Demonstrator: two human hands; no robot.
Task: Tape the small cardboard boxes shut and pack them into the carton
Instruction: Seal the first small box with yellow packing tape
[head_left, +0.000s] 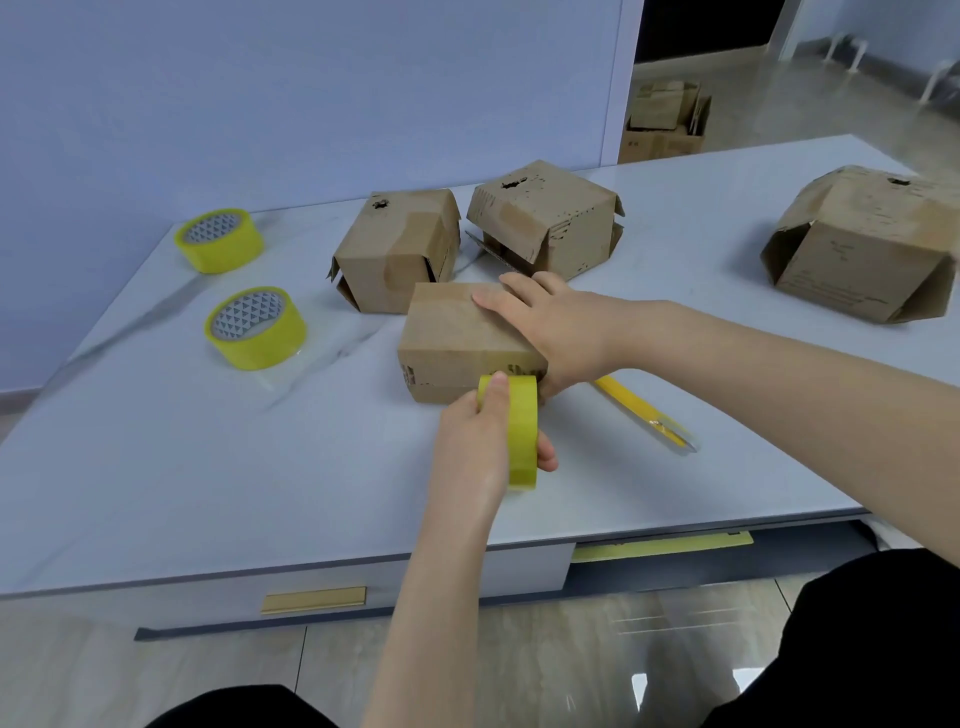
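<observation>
The small cardboard box (452, 332) sits mid-worktop, pinned by the right hand (550, 322), which lies flat on its lid with straight fingers. The left hand (472, 447) grips a yellow tape roll (519, 431) held against the box's near face.

Likely trouble: if the flat hand eases off, pulling the roll would probably drag the light box toward the person, or the strip could run crooked or wrinkle over the seam. The yellow cutter (644, 413) lies just beside the right wrist, so a sweeping forearm may knock it.

The worktop (208, 467) has bare room toward its near edge for drawing tape out. Behind the box, two unsealed boxes (400, 249) (545, 218) stand close, leaving little room to push it away. A third box (867, 244) and two spare rolls (221, 240) (257, 327) sit well apart
</observation>
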